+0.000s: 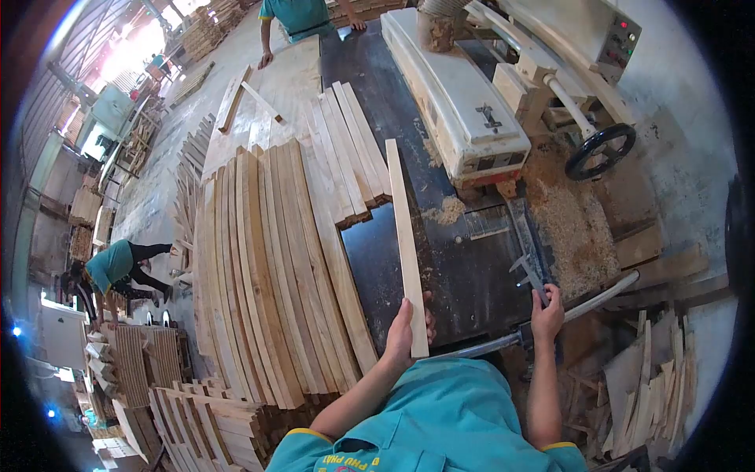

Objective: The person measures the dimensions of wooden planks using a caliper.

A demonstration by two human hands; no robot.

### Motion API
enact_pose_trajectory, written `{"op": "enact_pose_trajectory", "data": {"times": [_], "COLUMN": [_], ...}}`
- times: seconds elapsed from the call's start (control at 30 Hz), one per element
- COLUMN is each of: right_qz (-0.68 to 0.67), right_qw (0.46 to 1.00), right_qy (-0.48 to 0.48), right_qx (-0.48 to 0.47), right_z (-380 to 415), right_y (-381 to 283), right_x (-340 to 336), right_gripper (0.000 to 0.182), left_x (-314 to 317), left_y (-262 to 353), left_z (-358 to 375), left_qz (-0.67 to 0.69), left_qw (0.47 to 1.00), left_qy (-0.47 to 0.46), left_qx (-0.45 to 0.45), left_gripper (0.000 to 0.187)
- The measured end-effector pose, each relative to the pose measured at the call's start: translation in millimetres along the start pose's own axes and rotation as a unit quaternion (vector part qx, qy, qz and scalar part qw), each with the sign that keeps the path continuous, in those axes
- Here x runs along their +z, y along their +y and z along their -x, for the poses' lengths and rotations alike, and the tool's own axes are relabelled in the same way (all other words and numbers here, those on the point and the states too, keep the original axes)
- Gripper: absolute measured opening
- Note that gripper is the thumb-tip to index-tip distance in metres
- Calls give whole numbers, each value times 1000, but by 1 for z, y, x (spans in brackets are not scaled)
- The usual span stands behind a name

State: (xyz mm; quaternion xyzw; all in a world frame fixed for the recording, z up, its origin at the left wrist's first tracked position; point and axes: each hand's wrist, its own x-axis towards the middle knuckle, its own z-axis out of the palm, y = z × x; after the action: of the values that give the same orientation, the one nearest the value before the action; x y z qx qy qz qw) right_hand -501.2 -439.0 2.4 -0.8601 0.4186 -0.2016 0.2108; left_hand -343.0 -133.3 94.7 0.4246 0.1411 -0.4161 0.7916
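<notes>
In the head view a long, pale wooden strip (405, 236) points away from me over the dark machine table (464, 275). My left hand (403, 334) is closed around its near end. Off to the right, my right hand (547, 316) grips a metal caliper (532, 277), its jaws pointing up and left, apart from the strip. Left of the strip, long wooden boards (267, 267) lie side by side in a large stack. A smaller group of strips (350, 149) rests beyond them on the table.
A white machine (464, 94) with a black handwheel (600, 152) stands at the right, with sawdust (570, 220) below. Offcuts (657, 385) fill the lower right. One co-worker (303, 16) leans at the table's far end; another person (114, 267) bends at the left.
</notes>
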Motion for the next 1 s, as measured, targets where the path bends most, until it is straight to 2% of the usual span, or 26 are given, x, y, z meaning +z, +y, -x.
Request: {"op": "enact_pose_trajectory", "data": {"times": [0.17, 0.23, 0.3, 0.33, 0.37, 0.43, 0.47, 0.63, 0.67, 0.87, 0.97, 1.0], "right_qz": [-65, -96, -207, -201, -200, -235, -235, -324, -310, -235, -221, -220], "right_qw": [997, 994, 972, 968, 968, 944, 944, 879, 873, 847, 856, 858], "right_qy": [13, 14, 6, -19, -26, -61, -65, -134, -153, -174, -191, -169], "right_qx": [-33, -56, -112, -148, -146, -224, -222, -324, -345, -444, -426, -431], "right_z": [5, 7, 11, 11, 11, 9, 8, -1, -5, -16, -16, -17], "right_y": [-1, -8, -44, -54, -72, -114, -130, -194, -199, -227, -232, -235], "right_x": [-1, -1, -6, -6, -9, -18, -22, -38, -40, -47, -51, -50], "right_gripper": [35, 33, 32, 31, 31, 31, 31, 33, 39, 41, 41, 38], "left_x": [-10, -10, -14, -14, -13, -12, -13, -6, -5, -2, -9, -11], "left_y": [0, 7, 5, 8, 11, 14, 15, 24, 26, 27, 24, 23], "left_z": [17, 26, 30, 35, 40, 47, 49, 65, 68, 76, 77, 77], "left_qz": [36, 3, 4, -6, -18, -31, -29, -74, -81, -90, -74, -68], "left_qw": [999, 999, 998, 997, 995, 995, 995, 991, 991, 991, 991, 989], "left_qy": [-39, -54, -55, -70, -85, -83, -93, -98, -95, -86, -106, -123], "left_qx": [6, 9, 22, 30, 38, 37, 39, 57, 55, 48, 41, 41], "left_gripper": [65, 67, 69, 70, 72, 73, 74, 75, 75, 75, 75, 75]}}
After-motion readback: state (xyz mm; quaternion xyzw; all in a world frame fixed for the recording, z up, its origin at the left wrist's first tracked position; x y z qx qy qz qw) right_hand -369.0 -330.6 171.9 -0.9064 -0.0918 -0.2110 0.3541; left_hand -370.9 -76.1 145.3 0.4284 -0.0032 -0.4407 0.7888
